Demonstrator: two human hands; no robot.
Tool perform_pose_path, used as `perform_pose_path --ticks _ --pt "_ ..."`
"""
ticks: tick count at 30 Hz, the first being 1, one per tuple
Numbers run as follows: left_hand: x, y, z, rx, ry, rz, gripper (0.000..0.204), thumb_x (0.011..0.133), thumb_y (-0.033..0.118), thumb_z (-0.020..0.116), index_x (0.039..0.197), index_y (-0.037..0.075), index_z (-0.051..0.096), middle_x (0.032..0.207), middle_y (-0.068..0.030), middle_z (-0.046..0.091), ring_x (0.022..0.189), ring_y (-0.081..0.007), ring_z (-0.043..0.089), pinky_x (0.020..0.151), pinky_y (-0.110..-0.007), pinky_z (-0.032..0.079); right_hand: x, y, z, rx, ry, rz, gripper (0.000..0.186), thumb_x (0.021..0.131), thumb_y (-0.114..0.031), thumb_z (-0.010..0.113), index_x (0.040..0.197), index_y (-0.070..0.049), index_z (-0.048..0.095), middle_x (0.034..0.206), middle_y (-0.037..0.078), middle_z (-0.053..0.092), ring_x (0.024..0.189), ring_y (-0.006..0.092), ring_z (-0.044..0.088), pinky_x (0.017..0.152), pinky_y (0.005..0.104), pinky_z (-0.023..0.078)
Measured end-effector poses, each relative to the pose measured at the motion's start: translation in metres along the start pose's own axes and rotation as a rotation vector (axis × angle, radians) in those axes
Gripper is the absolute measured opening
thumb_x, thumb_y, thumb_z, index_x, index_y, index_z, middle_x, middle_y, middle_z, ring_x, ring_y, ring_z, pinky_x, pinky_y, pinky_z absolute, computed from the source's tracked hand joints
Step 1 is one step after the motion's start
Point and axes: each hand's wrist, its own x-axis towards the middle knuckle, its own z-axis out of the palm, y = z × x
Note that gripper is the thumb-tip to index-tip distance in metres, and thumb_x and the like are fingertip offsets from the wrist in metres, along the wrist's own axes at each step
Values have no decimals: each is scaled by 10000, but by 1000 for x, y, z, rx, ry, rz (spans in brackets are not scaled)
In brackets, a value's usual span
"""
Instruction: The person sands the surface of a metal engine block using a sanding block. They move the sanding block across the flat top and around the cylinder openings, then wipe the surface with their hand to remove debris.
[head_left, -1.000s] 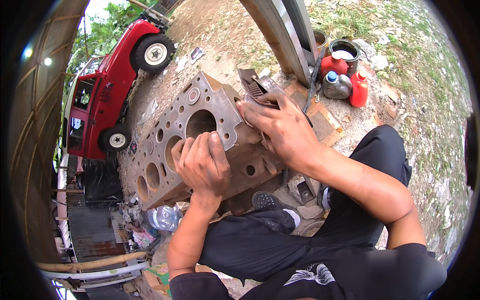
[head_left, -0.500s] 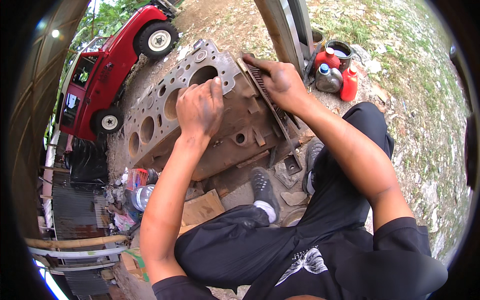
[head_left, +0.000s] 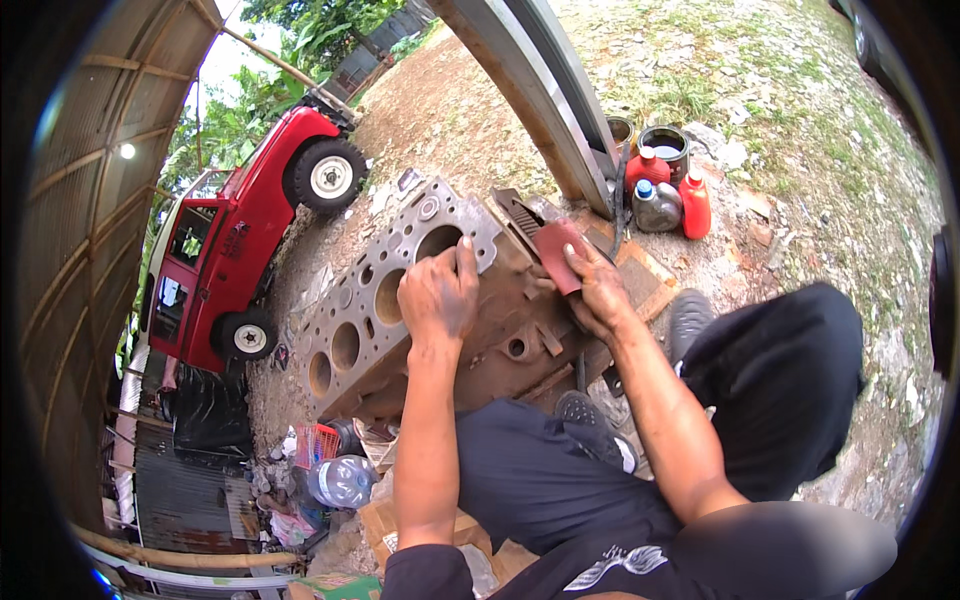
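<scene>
A rusty engine block (head_left: 520,310) with a row of round bores sits on the ground before me, its grey flat deck facing up. My left hand (head_left: 440,295) rests at the deck's edge beside the bore nearest the block's right end. Its fingers are curled in, and whatever they hold, if anything, is hidden. My right hand (head_left: 600,285) pinches a reddish-brown sheet of sandpaper (head_left: 558,255) between thumb and fingers. That sheet lies against the block's right end, partly covering a toothed metal edge (head_left: 518,215) there.
A metal post (head_left: 530,100) rises beyond the block. Right of its foot stand a red bottle (head_left: 696,205), a grey jug (head_left: 656,207) and an open can (head_left: 665,145). A red off-road car (head_left: 235,235) is parked at left. Near my left arm lies a clear water jug (head_left: 343,482).
The view has shifted, with the block lower in it. My right hand has drawn back from the toothed edge, and the sandpaper now shows in it. My left hand stays at the deck's edge.
</scene>
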Motion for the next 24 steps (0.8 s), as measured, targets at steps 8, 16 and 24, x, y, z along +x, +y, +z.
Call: perform_pose_path --ticks 8,16,24 --pt "-6 7 2 45 80 84 390 1096 230 568 793 39 725 744 -169 708 727 -386 676 748 -484 527 40 -34 0 -719 -269 -126 522 1160 -374 577 1519 1 638 1449 128 719 1350 206 644 1160 346 486" --pt "-16 10 10 -37 149 -78 400 1085 163 522 738 -18 602 692 -185 587 649 -386 535 666 -486 400 35 -27 -25 -405 -309 -193 461 1141 -302 593 1454 22 690 1610 210 571 1417 315 605 1122 403 526" --pt "-13 13 10 -87 119 -35 389 1092 179 516 782 -36 611 707 -182 547 672 -382 524 667 -479 389 35 -39 -16 -554 -284 -463 336 1009 -97 706 1329 -44 795 1413 190 734 1363 386 672 1135 443 543"
